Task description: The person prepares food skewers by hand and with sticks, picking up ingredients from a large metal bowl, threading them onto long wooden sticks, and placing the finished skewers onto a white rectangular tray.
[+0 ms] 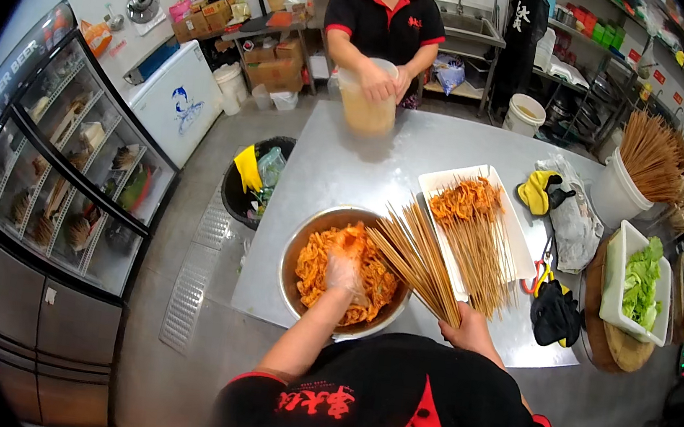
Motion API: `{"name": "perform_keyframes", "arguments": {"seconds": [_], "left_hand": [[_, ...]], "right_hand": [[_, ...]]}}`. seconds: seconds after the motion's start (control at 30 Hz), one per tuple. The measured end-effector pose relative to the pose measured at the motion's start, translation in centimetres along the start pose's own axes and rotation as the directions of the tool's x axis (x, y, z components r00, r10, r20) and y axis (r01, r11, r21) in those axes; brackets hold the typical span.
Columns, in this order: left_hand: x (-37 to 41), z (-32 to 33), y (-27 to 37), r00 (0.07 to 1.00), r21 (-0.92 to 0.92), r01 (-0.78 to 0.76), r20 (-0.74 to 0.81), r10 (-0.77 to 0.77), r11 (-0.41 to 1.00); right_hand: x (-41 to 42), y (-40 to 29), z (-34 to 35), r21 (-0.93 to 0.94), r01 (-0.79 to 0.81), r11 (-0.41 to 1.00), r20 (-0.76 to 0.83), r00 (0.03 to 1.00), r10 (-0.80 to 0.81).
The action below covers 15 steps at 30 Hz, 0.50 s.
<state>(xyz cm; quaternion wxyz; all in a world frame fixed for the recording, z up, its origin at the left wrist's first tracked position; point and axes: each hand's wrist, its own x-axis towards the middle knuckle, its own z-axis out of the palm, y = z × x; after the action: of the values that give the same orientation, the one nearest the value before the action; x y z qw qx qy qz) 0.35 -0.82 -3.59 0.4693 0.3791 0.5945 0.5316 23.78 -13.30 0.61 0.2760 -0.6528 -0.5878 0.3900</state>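
Observation:
My left hand, in a clear plastic glove, is down in orange-red sauced strips that look like meat. The strips fill a steel mixing bowl at the table's near edge; my fingers are partly hidden among them. A thick bundle of bamboo skewers is held by its near end in my right hand. The bundle slants over the bowl's right rim and the tray's left edge. On the white tray lie several skewers threaded with the same sauced strips, their bare sticks towards me.
Across the steel table, a co-worker holds a translucent tub. To the right lie yellow-and-black gloves, scissors, a black glove and a lettuce tub. A skewer bucket stands behind; a waste bin is left.

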Motion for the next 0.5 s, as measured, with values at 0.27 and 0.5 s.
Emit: {"name": "perform_keyframes", "arguments": {"seconds": [0.27, 0.5], "left_hand": [[-0.7, 0.1, 1.7, 0.995, -0.420, -0.027, 0.079, 0.066, 0.907], [-0.4, -0.4, 2.5, 0.962, -0.181, -0.232, 0.103, 0.253, 0.956]], "right_hand": [[-0.5, 0.3, 0.1, 0.042, -0.003, 0.999, -0.003, 1.000, 0.003], [-0.7, 0.3, 0.0, -0.009, 0.065, 0.998, 0.003, 0.998, -0.065]]}}
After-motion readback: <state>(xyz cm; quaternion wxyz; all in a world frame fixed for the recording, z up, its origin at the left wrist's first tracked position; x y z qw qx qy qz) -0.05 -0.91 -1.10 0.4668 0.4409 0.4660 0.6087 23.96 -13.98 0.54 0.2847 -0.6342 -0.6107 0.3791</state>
